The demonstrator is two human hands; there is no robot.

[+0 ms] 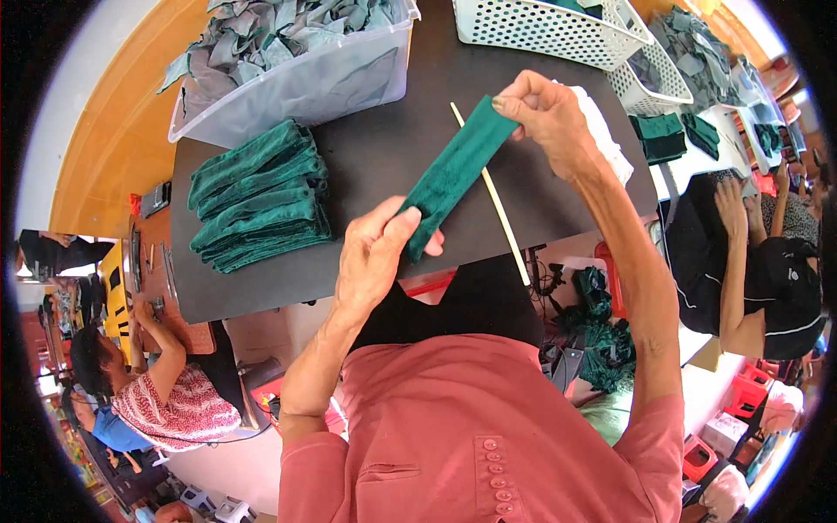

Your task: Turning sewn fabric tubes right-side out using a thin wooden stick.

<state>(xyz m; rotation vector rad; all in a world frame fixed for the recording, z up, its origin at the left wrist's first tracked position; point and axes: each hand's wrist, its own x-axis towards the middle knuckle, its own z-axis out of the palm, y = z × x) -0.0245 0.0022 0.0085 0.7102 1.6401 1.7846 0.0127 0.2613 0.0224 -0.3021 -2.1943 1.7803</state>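
Stretched slantwise between my two hands is a flat strip of dark green velvet fabric [458,170], held above the dark table [384,139]. My left hand [377,248] pinches its lower end, thumb on top. At the upper end, my right hand [545,113] grips the corner between thumb and fingers. Beneath the strip a thin pale stick [501,213] lies across the table, its near end jutting past the edge. To the left rests a stack of folded green velvet strips [261,196].
A clear plastic bin [296,96] heaped with grey-green fabric pieces stands at the far left. White perforated baskets [549,35] hold more fabric at the far right. White cloth [602,131] lies behind my right wrist. Other people work at both sides; green bundles [606,349] sit below the table.
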